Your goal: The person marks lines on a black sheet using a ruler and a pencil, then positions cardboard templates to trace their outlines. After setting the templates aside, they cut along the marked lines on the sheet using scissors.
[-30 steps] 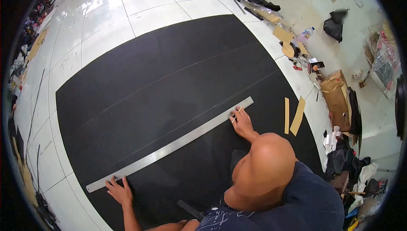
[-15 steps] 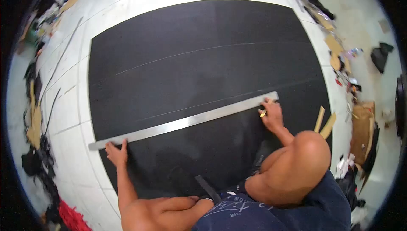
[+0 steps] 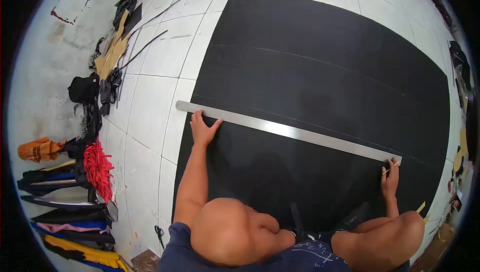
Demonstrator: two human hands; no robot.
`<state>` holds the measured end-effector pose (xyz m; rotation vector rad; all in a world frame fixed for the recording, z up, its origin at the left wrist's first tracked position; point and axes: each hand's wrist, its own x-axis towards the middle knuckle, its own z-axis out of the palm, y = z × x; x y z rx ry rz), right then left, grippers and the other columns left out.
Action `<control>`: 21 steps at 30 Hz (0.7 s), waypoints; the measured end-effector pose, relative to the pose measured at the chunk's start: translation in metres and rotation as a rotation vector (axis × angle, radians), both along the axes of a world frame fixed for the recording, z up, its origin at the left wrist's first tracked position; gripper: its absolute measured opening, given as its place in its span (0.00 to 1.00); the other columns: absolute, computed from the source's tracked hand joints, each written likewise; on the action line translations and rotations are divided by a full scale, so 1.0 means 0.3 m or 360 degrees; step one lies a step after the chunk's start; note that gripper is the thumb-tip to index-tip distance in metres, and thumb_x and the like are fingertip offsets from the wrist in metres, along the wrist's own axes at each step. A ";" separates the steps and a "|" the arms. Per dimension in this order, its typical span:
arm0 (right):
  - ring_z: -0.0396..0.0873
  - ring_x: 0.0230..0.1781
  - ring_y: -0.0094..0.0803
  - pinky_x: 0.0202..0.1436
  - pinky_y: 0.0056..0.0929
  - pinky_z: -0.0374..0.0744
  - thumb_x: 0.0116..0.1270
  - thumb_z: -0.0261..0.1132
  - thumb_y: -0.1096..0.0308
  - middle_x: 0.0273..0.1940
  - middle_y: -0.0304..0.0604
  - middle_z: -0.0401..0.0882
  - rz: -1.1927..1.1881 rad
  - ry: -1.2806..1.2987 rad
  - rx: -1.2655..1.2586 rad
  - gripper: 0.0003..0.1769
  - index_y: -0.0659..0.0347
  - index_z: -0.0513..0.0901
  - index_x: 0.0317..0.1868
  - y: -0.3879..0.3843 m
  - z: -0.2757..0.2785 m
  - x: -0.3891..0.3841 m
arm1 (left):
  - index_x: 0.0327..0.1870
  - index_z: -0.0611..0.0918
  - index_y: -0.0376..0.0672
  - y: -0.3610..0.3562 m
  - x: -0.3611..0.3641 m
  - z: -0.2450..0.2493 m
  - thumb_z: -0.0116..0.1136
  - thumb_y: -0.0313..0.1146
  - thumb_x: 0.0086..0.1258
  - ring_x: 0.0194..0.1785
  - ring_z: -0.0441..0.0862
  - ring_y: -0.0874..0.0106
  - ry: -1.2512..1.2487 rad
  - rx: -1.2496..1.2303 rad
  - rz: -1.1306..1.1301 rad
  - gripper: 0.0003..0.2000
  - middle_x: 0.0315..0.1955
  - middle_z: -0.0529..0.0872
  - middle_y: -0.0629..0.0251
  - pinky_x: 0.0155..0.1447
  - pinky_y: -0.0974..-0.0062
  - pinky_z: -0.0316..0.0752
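Note:
A large black sheet (image 3: 320, 82) lies on the white tiled floor, with thin pale lines marked across it. A long metal ruler (image 3: 285, 129) rests on the sheet, its left end past the sheet's edge. My left hand (image 3: 204, 128) presses the ruler's lower edge near that end, thumb and fingers apart. At the ruler's right end, my right hand (image 3: 391, 174) touches the metal and holds a thin yellowish marking tool (image 3: 385, 171) between its fingers.
Red strips (image 3: 98, 169), folded clothes (image 3: 75, 227) and a black bag (image 3: 83, 89) lie at the left. Scissors (image 3: 159, 235) are on the tiles at the lower left. My bent knees are at the near edge. Scraps line the right side.
The view has turned toward the left, so the sheet and ruler appear rotated and further right. The left hand's thumb and fingers still meet the ruler; the right hand remains at its other end.

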<state>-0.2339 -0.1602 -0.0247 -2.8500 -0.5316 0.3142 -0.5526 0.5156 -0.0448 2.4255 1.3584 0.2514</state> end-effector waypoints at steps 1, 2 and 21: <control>0.60 0.79 0.51 0.81 0.46 0.60 0.78 0.60 0.65 0.77 0.54 0.63 -0.0006 0.0019 0.0006 0.23 0.61 0.73 0.70 0.004 0.010 0.005 | 0.71 0.69 0.36 0.013 0.005 -0.001 0.75 0.60 0.57 0.75 0.63 0.50 -0.0004 -0.0024 0.0019 0.47 0.71 0.67 0.48 0.77 0.49 0.58; 0.60 0.79 0.51 0.81 0.46 0.60 0.78 0.60 0.65 0.78 0.53 0.62 -0.0017 0.0032 0.0016 0.23 0.60 0.73 0.70 0.008 0.010 0.008 | 0.71 0.69 0.36 0.023 0.011 -0.009 0.75 0.59 0.57 0.75 0.64 0.50 -0.0009 -0.0042 0.0038 0.47 0.71 0.66 0.48 0.78 0.50 0.58; 0.69 0.73 0.53 0.75 0.45 0.70 0.70 0.69 0.67 0.73 0.55 0.69 -0.0037 -0.0040 0.0017 0.25 0.62 0.77 0.65 0.039 0.050 0.010 | 0.70 0.65 0.18 0.236 0.024 -0.075 0.77 0.65 0.51 0.78 0.60 0.46 0.0206 -0.0314 -0.0020 0.60 0.72 0.65 0.32 0.80 0.56 0.55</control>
